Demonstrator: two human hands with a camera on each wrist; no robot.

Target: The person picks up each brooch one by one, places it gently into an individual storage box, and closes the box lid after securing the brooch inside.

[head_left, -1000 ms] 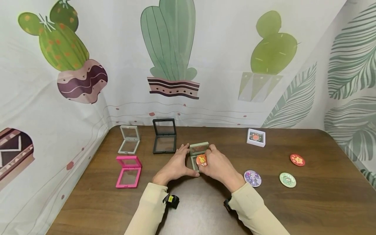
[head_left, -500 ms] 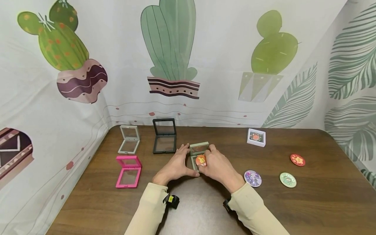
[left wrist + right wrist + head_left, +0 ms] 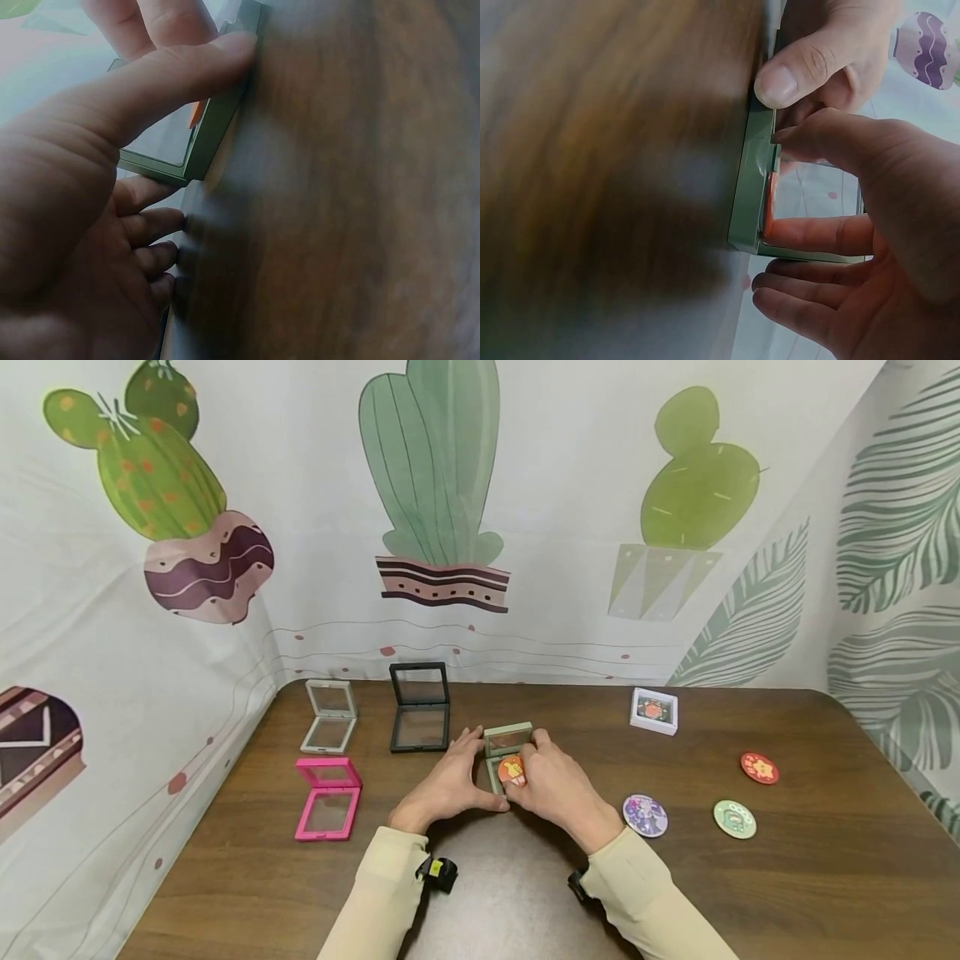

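Near the middle of the table stands a small sage-green display frame, hinged open with its lid raised at the back. My left hand holds it from the left, thumb along the front edge and fingers at the far side. Between thumb and index finger of my right hand is a round orange badge with a yellow thumbs-up picture. In the right wrist view the badge lies low over the frame's clear lower panel, just inside the rim. My right hand covers the frame's right side in the head view.
Open display frames in white, black and pink stand at left. A shut white frame sits at back right. Purple, green and red badges lie at right. A cactus-print cloth hangs behind the table.
The orange badge has shifted slightly left over the green frame's lower panel, with my right hand's fingers. My left hand has stayed in place.
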